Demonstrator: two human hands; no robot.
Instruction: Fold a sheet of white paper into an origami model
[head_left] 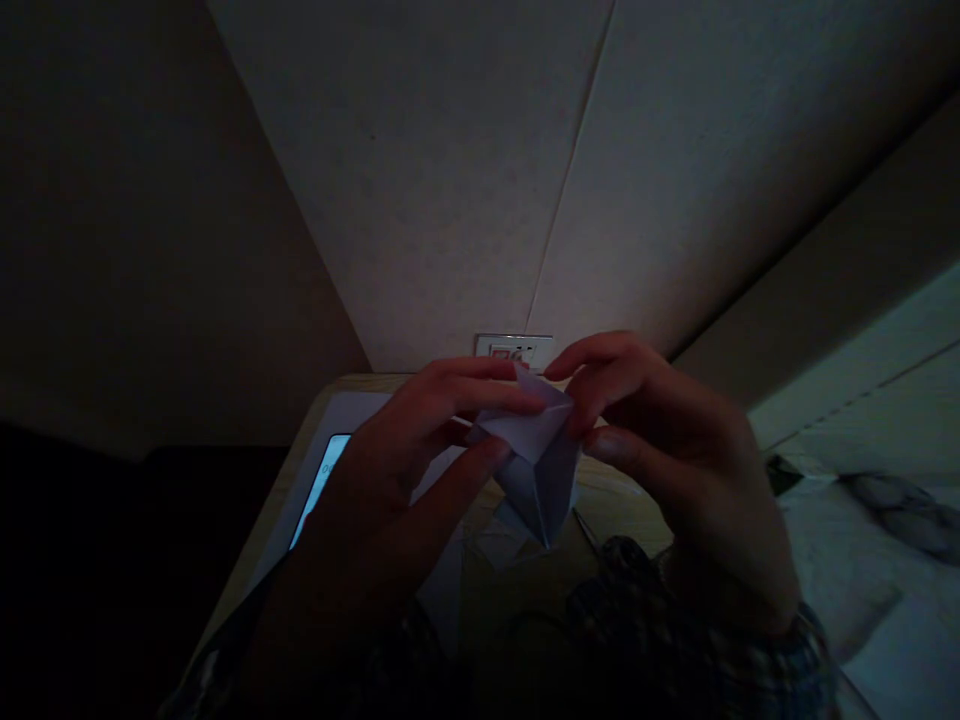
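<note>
A folded piece of white paper (536, 470) is held up between my two hands, above the small table. It has creased, pointed faces, with one corner hanging down. My left hand (420, 470) pinches its left side between the thumb and the fingers. On the other side, my right hand (660, 430) has its thumb and fingertips closed at the paper's right edge. The fingers hide part of the folds. The light is dim.
A lit phone (319, 490) lies on white paper at the table's left. Below the folded piece are more paper pieces (501, 540) and a thin dark tool (585, 530). A wall socket (540, 350) is just behind. White bedding or cloth (862, 560) lies at right.
</note>
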